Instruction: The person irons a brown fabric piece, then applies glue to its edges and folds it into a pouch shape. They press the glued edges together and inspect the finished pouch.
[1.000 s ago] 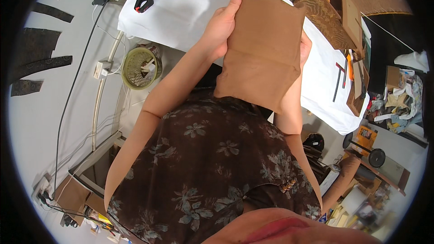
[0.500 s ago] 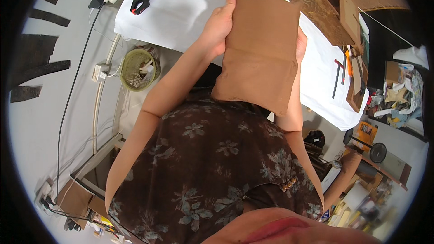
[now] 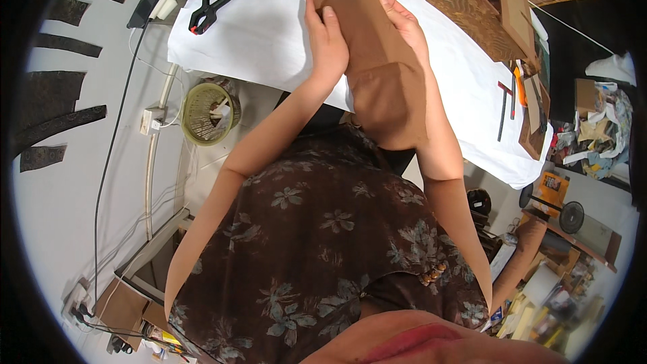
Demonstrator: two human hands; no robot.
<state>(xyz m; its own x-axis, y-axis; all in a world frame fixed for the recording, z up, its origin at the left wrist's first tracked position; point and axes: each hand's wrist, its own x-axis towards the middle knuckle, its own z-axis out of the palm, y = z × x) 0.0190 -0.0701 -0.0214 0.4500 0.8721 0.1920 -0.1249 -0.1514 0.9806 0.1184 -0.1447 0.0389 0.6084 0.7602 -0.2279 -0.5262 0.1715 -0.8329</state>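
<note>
Between my two hands is a soft brown sheet point(image 3: 385, 87) that looks like leather or thick cloth. It is bent lengthwise, its far end pinched into a narrow tip and its near part bulging over a crosswise crease. My left hand point(image 3: 329, 44) grips the left edge near the far end, thumb on top. On the opposite edge my right hand point(image 3: 408, 25) has its fingers closed around the material; part of them is hidden behind it. The sheet is held above the near side of a table covered in white point(image 3: 259, 40).
Black spring clamps point(image 3: 214, 10) lie at the table's far left. A wooden box point(image 3: 468, 7) stands at the far right, with a black T-shaped tool point(image 3: 503, 111) and an orange-handled tool point(image 3: 518, 81) nearby. A green basket point(image 3: 210, 114) sits below the table's left edge.
The sheet was spread nearly flat and upright; now it is folded inward lengthwise and narrower. My right hand has come up along its edge into view, and my left hand has shifted slightly left.
</note>
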